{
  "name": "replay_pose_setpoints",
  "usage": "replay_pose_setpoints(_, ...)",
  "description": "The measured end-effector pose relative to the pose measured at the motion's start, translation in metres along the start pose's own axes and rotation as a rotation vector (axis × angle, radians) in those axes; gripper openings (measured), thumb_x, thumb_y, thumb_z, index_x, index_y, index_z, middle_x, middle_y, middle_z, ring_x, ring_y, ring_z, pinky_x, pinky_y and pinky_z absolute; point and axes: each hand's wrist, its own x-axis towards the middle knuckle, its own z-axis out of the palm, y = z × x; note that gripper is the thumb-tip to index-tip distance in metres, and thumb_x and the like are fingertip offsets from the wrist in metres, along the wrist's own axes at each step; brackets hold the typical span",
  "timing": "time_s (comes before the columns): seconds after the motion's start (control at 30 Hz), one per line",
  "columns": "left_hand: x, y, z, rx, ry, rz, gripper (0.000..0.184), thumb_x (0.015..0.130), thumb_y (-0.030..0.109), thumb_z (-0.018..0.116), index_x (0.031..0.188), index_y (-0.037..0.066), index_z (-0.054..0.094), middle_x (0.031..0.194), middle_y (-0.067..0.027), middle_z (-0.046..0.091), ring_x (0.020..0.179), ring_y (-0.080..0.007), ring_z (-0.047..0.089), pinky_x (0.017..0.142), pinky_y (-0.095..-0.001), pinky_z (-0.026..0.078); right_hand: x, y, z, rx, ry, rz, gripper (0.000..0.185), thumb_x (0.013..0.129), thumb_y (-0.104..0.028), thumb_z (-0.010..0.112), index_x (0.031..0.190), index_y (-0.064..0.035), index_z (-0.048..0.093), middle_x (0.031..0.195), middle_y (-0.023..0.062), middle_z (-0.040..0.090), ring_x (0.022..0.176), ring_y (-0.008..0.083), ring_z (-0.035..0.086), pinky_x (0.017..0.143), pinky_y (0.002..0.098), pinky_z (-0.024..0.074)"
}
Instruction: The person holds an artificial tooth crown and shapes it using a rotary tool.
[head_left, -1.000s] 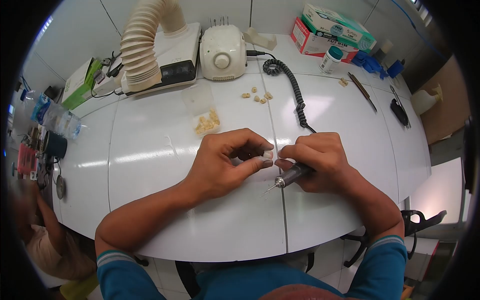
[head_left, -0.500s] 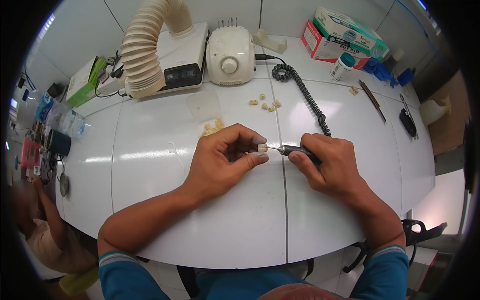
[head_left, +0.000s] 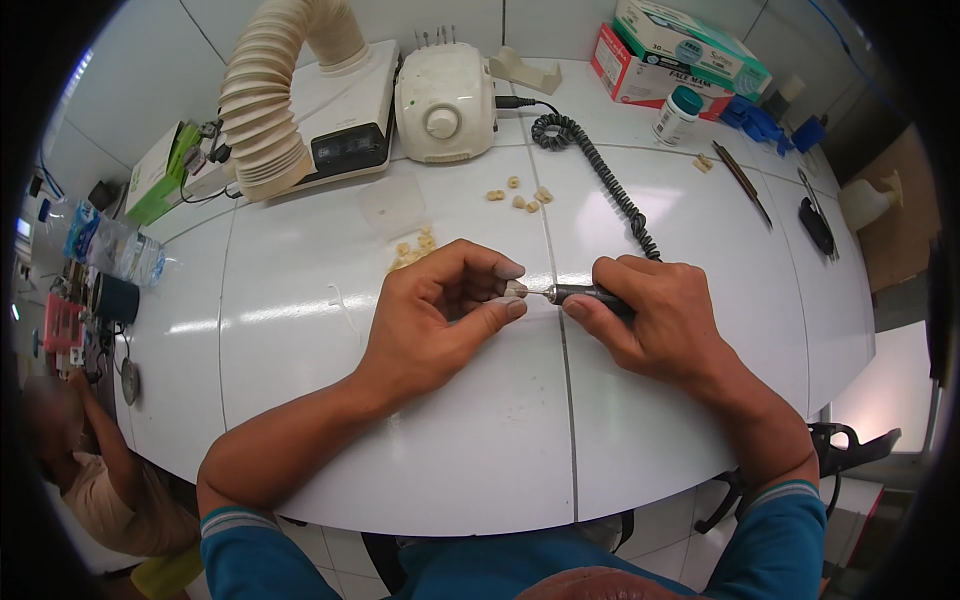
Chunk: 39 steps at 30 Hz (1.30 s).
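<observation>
Between thumb and fingertips, my left hand (head_left: 435,310) pinches a small whitish tooth-shaped piece (head_left: 515,289). My right hand (head_left: 655,315) is wrapped round a dark rotary handpiece (head_left: 590,296), whose thin metal bit points left and meets the piece or lies just over it. A coiled black cord (head_left: 610,185) leads from behind that hand to a cream control unit (head_left: 442,105). Behind my left hand, a clear open box (head_left: 394,205) holds several yellowish pieces, partly hidden. Several more pieces (head_left: 519,202) lie loose beyond my hands.
A ribbed hose (head_left: 262,110) arches over a white machine at the back left. Mask boxes (head_left: 680,65), a green-capped bottle (head_left: 677,115), a brown pen-like tool (head_left: 742,183) and a black-handled tool (head_left: 816,226) are at the right. Another person (head_left: 110,480) sits at far left.
My right hand has turned the handpiece from pointing down-left to level, bringing its bit to the piece. The left hand still pinches the piece. The camera view has shifted slightly.
</observation>
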Motion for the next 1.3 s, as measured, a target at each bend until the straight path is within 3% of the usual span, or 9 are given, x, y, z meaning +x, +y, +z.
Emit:
replay_pose_setpoints(0.83,0.0013,0.0034,0.0003,0.063,0.002,-0.098,0.019,0.1,-0.005,0.081,0.116,-0.002,0.071,0.107,-0.0092,0.078,0.099,-0.0146,0.08,0.088,-0.0262,0.065,0.0018,-0.0011,-0.0032,-0.059,-0.049,-0.002,0.046,0.104,-0.053,0.076,0.086,-0.0112,0.074,0.068,0.007,0.067,0.057,0.0295,0.067,0.052,0.045,0.0474)
replay_pose_setpoints(1.3,0.001,0.0033,0.0015,0.116,0.017,-0.082,0.019,0.098,-0.001,0.084,0.112,-0.001,0.071,0.106,-0.0069,0.076,0.097,-0.0101,0.076,0.088,-0.0249,0.063,0.0018,-0.0019,-0.0037,-0.073,-0.058,0.008,0.049,0.106,-0.055,0.073,0.084,-0.011,0.075,0.066,0.0064,0.067,0.055,0.0286,0.067,0.051,0.0446,0.0456)
